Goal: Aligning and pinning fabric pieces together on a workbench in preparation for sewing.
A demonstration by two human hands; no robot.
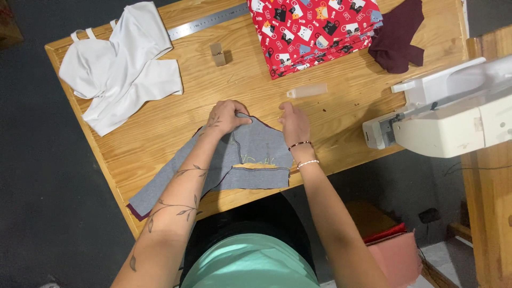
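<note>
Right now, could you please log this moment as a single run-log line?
left hand: pressing grey fabric | right hand: at fabric's top edge | table: white garment, red cat-print fabric, sewing machine

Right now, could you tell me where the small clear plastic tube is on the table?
The clear tube lies just beyond the right hand, below the red patterned fabric.

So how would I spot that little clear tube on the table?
Start at the red cat-print fabric at the wooden table's far edge. Just below it, above the right hand, lies the tube. It is the only pale, translucent, stick-shaped thing there.
</note>
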